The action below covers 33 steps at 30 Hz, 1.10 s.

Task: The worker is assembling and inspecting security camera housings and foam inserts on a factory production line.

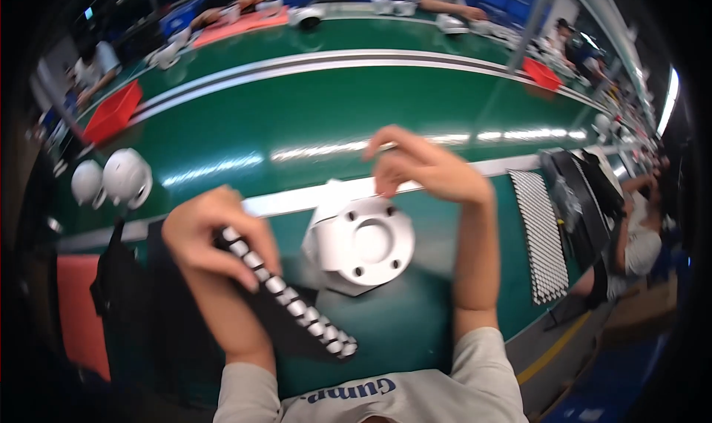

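Two hands, yours, both busy above the green work surface (415,326).

Item: white round plastic housing with a flanged face and small bolt holes (365,243). It sits on the green surface between your forearms, flange up and tilted slightly toward you. It lies just right of your left hand and just below your right hand; the right hand looks the nearer, hovering over its far edge without visibly touching.

Item: long black strip carrying a single row of small white caps (293,302). Its long axis runs diagonally, from your left hand down and right toward your chest. The lower end stops just short of the housing's near left side.

Left hand (215,237): fingers closed around the strip's upper end.

Right hand (426,167): raised, fingertips pinched narrowly together; whether anything small is held there cannot be told.

Containers: black-and-white perforated grid tray (540,234) to your right, cell contents too fine to read. Two red plastic bins (113,113) farther off by the belt, contents hidden.

Also: two white dome-shaped parts (111,179) at far left.
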Available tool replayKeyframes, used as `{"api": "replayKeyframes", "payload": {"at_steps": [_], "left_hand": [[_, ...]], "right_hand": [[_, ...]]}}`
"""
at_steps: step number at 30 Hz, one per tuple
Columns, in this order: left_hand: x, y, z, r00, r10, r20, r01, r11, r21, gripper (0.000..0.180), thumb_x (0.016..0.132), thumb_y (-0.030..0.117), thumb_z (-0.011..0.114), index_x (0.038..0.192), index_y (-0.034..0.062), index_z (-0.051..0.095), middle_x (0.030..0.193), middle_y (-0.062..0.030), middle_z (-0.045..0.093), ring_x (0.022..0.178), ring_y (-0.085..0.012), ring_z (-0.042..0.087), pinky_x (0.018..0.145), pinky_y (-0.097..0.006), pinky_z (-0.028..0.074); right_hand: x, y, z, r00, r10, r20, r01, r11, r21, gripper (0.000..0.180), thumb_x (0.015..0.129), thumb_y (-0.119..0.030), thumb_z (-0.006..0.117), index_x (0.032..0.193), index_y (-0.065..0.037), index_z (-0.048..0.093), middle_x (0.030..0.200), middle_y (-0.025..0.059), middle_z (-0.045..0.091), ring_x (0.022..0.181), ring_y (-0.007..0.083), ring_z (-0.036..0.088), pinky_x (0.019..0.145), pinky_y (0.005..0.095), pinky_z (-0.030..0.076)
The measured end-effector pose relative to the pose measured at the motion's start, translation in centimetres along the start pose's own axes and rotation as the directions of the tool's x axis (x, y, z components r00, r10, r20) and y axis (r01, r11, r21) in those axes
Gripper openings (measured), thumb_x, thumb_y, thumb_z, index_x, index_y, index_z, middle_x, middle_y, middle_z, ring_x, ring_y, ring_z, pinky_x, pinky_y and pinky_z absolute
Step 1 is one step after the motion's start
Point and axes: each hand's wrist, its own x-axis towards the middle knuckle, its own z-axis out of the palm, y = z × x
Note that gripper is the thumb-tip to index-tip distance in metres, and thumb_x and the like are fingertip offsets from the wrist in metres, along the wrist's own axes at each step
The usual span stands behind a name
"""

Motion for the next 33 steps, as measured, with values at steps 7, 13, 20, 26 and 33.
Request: {"api": "replayKeyframes", "payload": {"at_steps": [7,13,20,26,33], "left_hand": [[0.4,-0.5,0.0,0.997,0.063,-0.047,-0.066,0.995,-0.077,0.019,0.065,0.001,0.068,0.077,-0.0108,0.059,0.064,-0.0159,0.061,0.052,-0.0176,0.061,0.046,-0.02,0.047],[0.6,-0.4,0.4,0.993,-0.005,-0.116,0.005,1.0,0.002,0.022,0.059,0.009,0.073,0.069,-0.0072,0.062,0.06,-0.0141,0.061,0.047,-0.0166,0.06,0.043,-0.02,0.046],[0.7,-1.6,1.1,0.976,0.028,-0.216,-0.051,0.994,-0.099,0.021,0.057,0.004,0.072,0.068,-0.0098,0.061,0.058,-0.0165,0.06,0.044,-0.0183,0.059,0.042,-0.02,0.046],[-0.4,1.2,1.0,0.981,-0.025,-0.193,0.033,0.999,0.038,0.021,0.06,0.01,0.071,0.069,-0.0063,0.063,0.059,-0.0131,0.061,0.044,-0.0147,0.058,0.04,-0.019,0.043],[1.3,0.7,0.9,0.955,-0.201,-0.217,0.226,0.97,0.094,0.017,0.066,0.007,0.068,0.079,-0.0019,0.062,0.075,-0.01,0.063,0.063,-0.0171,0.062,0.057,-0.023,0.046]], "right_hand": [[0.5,1.4,1.0,0.975,-0.028,0.222,0.11,0.923,-0.369,0.036,0.063,-0.035,0.07,0.069,-0.002,0.056,0.057,0.0046,0.054,0.053,0.011,0.05,0.046,0.0252,0.038],[-0.5,0.7,1.7,0.923,-0.109,0.369,0.317,0.76,-0.567,0.041,0.052,-0.035,0.072,0.059,0.001,0.054,0.057,0.0131,0.055,0.056,0.0298,0.054,0.05,0.0388,0.04],[-4.2,-1.7,-2.1,0.872,-0.481,-0.087,0.327,0.707,-0.627,0.038,0.05,-0.031,0.074,0.073,-0.006,0.059,0.067,0.008,0.058,0.063,0.0227,0.057,0.055,0.0298,0.044],[1.2,2.0,-4.7,0.523,-0.606,-0.599,0.182,0.766,-0.617,0.03,0.06,-0.022,0.071,0.077,-0.002,0.058,0.068,0.0114,0.058,0.06,0.0184,0.058,0.056,0.0272,0.045],[4.9,12.8,-8.1,0.265,-0.803,-0.534,-0.265,0.472,-0.841,0.03,0.06,-0.024,0.071,0.076,-0.007,0.052,0.057,0.0101,0.053,0.053,0.0273,0.054,0.047,0.035,0.041]]}}
